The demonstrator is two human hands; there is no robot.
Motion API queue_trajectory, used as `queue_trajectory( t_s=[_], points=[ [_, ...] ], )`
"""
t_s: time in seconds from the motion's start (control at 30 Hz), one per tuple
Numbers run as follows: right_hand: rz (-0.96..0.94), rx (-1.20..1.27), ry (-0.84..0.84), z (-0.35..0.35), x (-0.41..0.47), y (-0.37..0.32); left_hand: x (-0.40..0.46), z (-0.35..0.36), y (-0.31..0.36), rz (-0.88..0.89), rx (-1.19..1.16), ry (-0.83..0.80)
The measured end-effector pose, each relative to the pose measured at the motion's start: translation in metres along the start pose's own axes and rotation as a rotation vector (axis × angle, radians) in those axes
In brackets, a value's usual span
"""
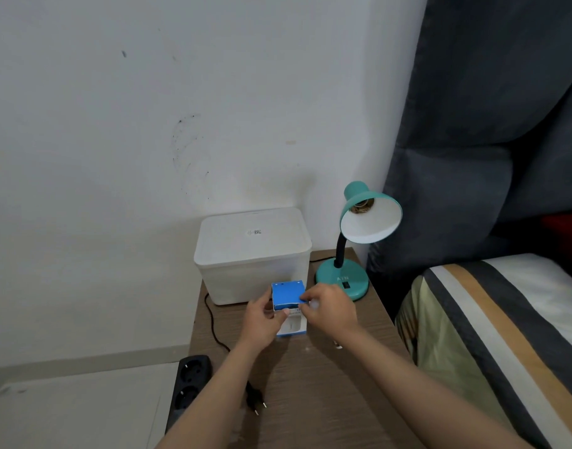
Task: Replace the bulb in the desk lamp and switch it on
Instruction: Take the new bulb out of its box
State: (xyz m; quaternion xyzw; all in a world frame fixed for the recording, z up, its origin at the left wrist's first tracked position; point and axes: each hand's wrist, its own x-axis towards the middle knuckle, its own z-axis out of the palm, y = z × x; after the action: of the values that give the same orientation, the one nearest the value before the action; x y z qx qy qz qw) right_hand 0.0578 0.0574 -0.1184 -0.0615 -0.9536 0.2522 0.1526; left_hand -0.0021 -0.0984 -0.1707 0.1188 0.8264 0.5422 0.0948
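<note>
Blue box (288,306): frame centre-bottom, above bench (326,384), flap up.
L hand (262,319): gripping box's left side.
R hand (330,307): fingers pinched on flap's right edge.
Lamp (352,251): teal, right of white tub (252,254); socket looks bare.
Plug (257,400): loose on bench, low centre.

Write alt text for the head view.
Two hands open a blue bulb box over a wooden table: left hand holds it, right hand pulls its flap. Behind stand a teal lamp with an empty socket and a white bin; the plug lies unplugged.
</note>
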Motion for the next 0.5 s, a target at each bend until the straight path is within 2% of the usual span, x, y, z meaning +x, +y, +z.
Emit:
queue_trajectory(
  t_s=[0.23, 0.37, 0.5],
  points=[
    [-0.004, -0.023, -0.037, 0.004, -0.005, 0.003, -0.001, 0.001, 0.001, 0.020, 0.047, 0.031],
    [0.011, -0.026, -0.088, 0.000, -0.005, 0.002, -0.002, 0.005, -0.003, 0.052, 0.153, 0.056],
    [0.093, 0.101, -0.182, -0.013, -0.006, 0.000, -0.003, 0.005, -0.002, 0.063, 0.235, 0.065]
  ],
)
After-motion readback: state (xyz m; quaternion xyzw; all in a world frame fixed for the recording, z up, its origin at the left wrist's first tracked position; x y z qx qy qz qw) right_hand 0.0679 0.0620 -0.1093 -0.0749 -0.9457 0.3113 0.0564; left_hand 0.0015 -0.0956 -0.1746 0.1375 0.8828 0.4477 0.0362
